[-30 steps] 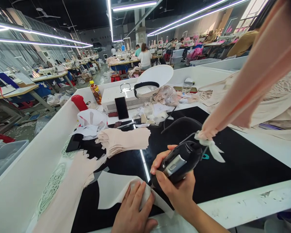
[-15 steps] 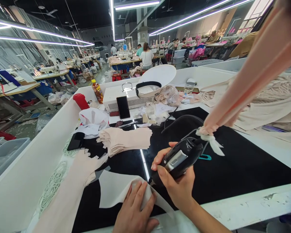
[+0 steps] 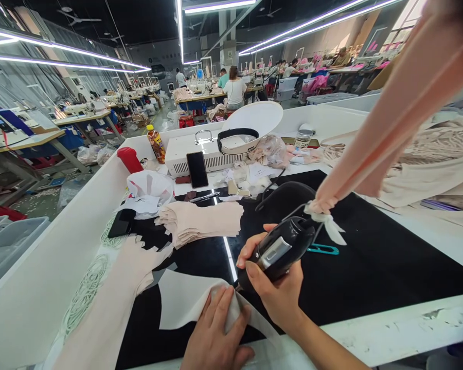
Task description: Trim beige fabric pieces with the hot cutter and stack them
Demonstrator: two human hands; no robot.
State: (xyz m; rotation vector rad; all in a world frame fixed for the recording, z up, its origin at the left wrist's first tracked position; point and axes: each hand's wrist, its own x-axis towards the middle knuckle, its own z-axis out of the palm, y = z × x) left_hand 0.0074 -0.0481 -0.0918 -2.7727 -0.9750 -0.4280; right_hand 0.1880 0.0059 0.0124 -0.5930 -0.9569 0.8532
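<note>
My right hand (image 3: 280,293) is wrapped round a black hand-held power tool (image 3: 283,246) with a silver panel; its exact kind I cannot make out. The narrow tip points down and left to the edge of a pale fabric piece (image 3: 179,303). Flat on that fabric lies my left hand (image 3: 216,329), fingers stretched out and close to the tip. A strip of pink cloth (image 3: 374,133) is knotted to the tool's rear end and runs up to the upper right. Beyond my left hand sits a stack of pale pink fabric pieces (image 3: 204,221).
A black mat (image 3: 389,257) covers much of the white-walled table. On the left are a long pink fabric piece (image 3: 100,308) and coiled pale green cord (image 3: 87,290). A phone (image 3: 197,169) leans on a white metal box (image 3: 181,159). A teal clip-like object (image 3: 324,250) lies right of the tool.
My right hand and the tool have shifted slightly left and down, bringing the tip closer to my left fingertips. The knotted cloth end moved left with it. My left hand stays on the fabric.
</note>
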